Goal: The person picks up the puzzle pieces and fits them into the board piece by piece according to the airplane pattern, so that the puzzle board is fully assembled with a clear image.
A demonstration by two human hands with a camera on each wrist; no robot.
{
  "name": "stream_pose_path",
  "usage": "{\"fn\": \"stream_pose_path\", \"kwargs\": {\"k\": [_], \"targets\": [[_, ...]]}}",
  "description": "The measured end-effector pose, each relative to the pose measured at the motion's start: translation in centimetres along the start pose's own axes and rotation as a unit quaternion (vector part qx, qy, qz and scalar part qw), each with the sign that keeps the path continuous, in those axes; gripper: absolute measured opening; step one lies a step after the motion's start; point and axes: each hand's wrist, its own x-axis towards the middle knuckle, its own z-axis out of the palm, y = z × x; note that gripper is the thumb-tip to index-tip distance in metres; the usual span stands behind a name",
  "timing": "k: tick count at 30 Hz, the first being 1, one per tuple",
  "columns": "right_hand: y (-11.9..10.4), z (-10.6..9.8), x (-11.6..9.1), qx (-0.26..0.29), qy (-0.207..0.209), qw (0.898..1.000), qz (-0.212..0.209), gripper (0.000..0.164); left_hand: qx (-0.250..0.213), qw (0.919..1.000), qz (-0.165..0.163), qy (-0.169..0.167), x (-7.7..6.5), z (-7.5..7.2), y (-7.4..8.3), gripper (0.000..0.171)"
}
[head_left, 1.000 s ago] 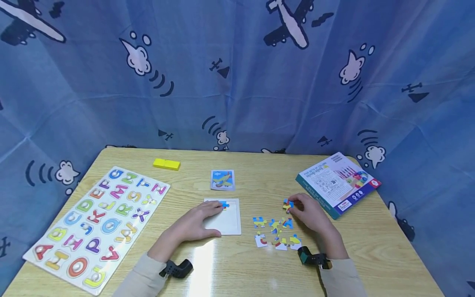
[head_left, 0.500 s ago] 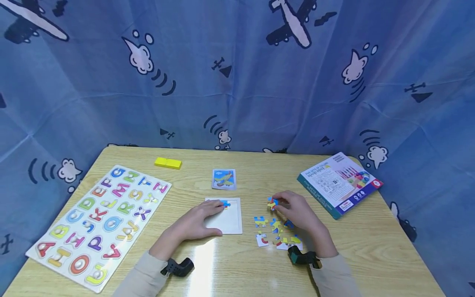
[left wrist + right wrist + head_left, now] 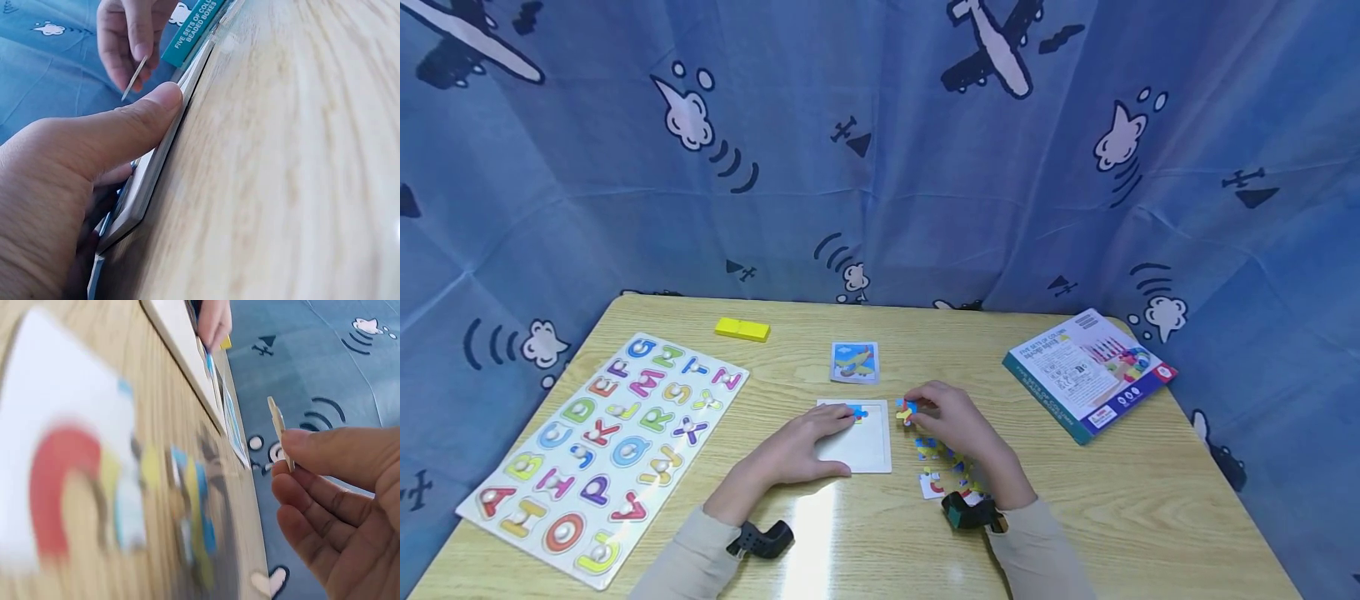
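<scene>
My left hand [image 3: 801, 446] rests across the left side of a white square puzzle tray [image 3: 865, 454]. Its fingertips lie by a blue puzzle piece with red and yellow marks [image 3: 858, 412] at the tray's top, partly covered. In the left wrist view the thumb [image 3: 137, 122] touches the tray's edge. Just right of the tray, my right hand [image 3: 951, 417] pinches a blue, yellow and red jigsaw puzzle piece [image 3: 906, 411] between thumb and fingers. The right wrist view shows that piece [image 3: 279, 428] edge-on, above the table.
Several loose puzzle pieces [image 3: 931, 485] lie below the right hand, partly hidden by it. A plane picture card [image 3: 854, 363] lies behind the tray. An alphabet board [image 3: 606, 454] is at left, a yellow block [image 3: 742, 329] behind, a box [image 3: 1090, 375] at right.
My right hand has carried the puzzle piece leftward, from above the loose pieces to beside the tray's right edge. The left hand has stayed on the tray.
</scene>
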Motion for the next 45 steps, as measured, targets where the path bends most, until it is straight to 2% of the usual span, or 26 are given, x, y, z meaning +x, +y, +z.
{"fn": "stream_pose_path", "kwargs": {"k": [10,18,31,45], "targets": [[-2.1,2.1,1.8,-0.046,-0.012,0.999,-0.013,0.022,0.007,1.0,-0.001,-0.004,0.1,0.1,-0.1,0.077],[-2.8,3.4,2.5,-0.097,-0.029,0.995,-0.018,0.022,0.005,1.0,0.002,-0.004,0.0,0.1,-0.1,0.078],[-3.2,4.1,2.6,-0.163,-0.027,0.985,-0.044,0.024,-0.004,1.0,-0.003,-0.008,0.0,-0.1,0.0,0.077],[-3.4,4.3,2.3,-0.229,-0.013,0.97,-0.079,0.022,-0.014,0.9999,-0.005,-0.005,0.1,0.0,0.0,0.077]]}}
